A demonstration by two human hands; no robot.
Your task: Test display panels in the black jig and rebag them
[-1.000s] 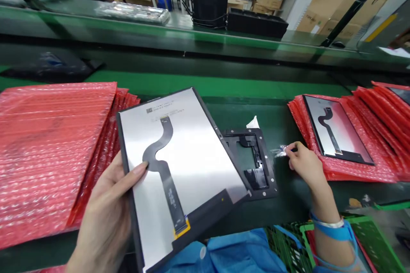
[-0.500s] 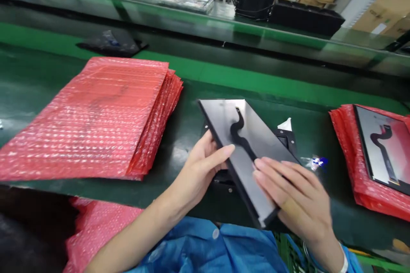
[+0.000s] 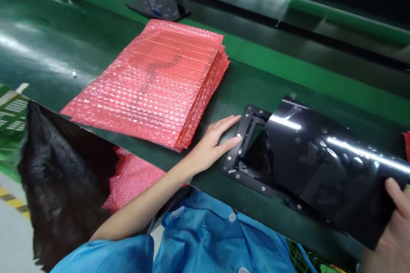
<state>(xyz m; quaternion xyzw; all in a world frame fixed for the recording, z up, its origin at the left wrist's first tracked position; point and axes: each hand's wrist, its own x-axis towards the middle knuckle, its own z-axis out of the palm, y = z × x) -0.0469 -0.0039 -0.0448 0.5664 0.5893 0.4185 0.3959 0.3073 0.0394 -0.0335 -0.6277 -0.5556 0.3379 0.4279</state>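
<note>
Where curved, black sheet (image 3: 320,170) gleams white

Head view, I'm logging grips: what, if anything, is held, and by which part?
Right hand: glossy black sheet, by its right end. Left hand touches the black frame.

A creased, bright blue garment (image 3: 214,234) with pale round buttons (image 3: 232,217) shows below the bare left hand (image 3: 213,147); its sleeve (image 3: 109,257) ends well behind that hand.
</note>
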